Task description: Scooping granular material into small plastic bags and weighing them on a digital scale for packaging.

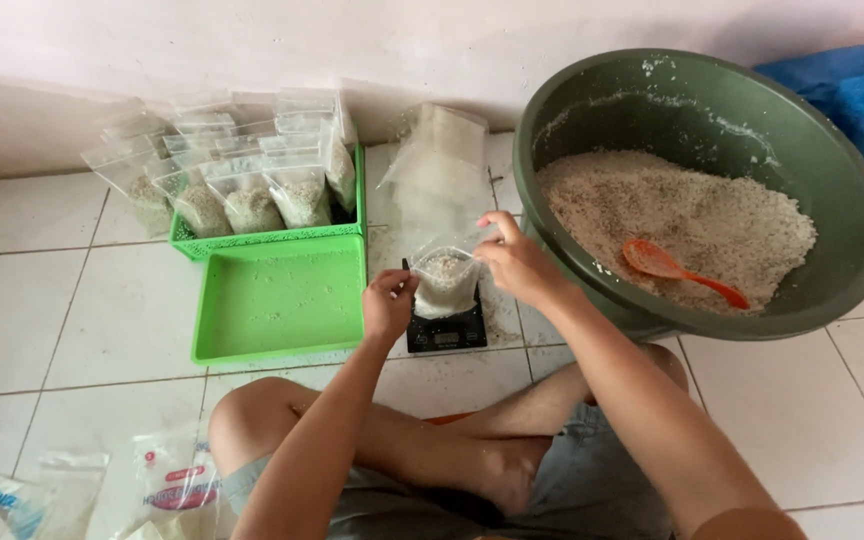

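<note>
Home floor: white tiles (pixel 42 330), plain wall (pixel 252 50).

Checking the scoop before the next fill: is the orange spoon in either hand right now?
No, the orange spoon lies on the grain in the green basin.

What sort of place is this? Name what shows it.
Probably a home floor used for packing: white floor tiles, a green basin of pale grain, and a green basket of filled bags.

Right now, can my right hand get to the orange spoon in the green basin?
Probably yes: the right hand is beside the basin's rim, and the orange spoon lies uncovered on the grain, nothing between.
</note>
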